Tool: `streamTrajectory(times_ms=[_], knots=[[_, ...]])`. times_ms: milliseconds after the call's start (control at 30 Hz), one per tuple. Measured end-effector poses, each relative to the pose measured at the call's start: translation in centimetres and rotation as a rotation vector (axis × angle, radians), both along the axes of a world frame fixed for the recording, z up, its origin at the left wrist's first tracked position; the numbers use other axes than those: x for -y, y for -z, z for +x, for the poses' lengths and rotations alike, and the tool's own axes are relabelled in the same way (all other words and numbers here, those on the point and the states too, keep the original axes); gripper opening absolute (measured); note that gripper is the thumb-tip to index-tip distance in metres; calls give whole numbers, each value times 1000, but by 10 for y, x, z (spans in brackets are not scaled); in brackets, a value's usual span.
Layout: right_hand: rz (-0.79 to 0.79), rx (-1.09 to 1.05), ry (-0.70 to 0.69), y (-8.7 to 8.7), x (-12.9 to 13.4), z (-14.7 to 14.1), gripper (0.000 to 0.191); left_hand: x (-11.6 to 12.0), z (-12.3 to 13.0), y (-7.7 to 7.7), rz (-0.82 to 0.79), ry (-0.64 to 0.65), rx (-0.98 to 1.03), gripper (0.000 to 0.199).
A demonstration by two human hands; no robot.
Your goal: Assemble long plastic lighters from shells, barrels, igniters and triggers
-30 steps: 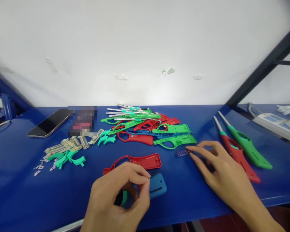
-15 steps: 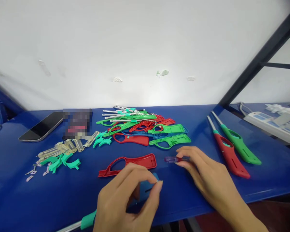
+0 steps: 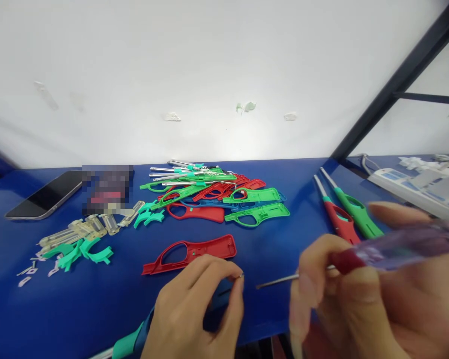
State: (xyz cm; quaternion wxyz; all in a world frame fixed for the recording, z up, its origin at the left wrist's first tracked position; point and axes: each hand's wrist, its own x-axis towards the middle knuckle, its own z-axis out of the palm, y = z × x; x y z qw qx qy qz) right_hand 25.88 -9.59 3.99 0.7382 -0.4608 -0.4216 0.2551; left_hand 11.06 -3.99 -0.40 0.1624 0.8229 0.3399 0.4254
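My left hand (image 3: 198,309) is closed around a blue gas lighter (image 3: 220,294) with a teal collar (image 3: 128,342) and a metal tube pointing down to the left. Between its thumb and index fingertip is a tiny shiny piece (image 3: 241,275), too small to name surely. My right hand (image 3: 370,294) grips a screwdriver (image 3: 390,249) with a clear purple and red handle. The screwdriver's thin shaft points left toward the left fingertips, with a gap between. Just beyond my left hand lies a red lighter shell half (image 3: 209,249), inner side up.
Behind lies a pile of green, red and blue shell halves (image 3: 261,213) with metal tubes (image 3: 187,183). Clear fuel tanks (image 3: 93,227), teal clips (image 3: 73,254) and a phone (image 3: 47,194) lie left. Red (image 3: 342,222) and green (image 3: 359,214) lighters lie right, near a power strip (image 3: 414,184).
My right hand has lifted the screwdriver off the table and brought it closer, turning its tip left. My left hand keeps nearly the same place. The view has shifted slightly.
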Motion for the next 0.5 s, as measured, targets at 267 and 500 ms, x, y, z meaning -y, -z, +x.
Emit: streamTrajectory(times_ms=[267, 500], knots=[[85, -57, -242, 28, -21, 8, 32, 1, -3, 3, -17, 33, -57, 18], [79, -78, -229, 27, -21, 13, 29, 2, -3, 2, 1, 37, -51, 18]])
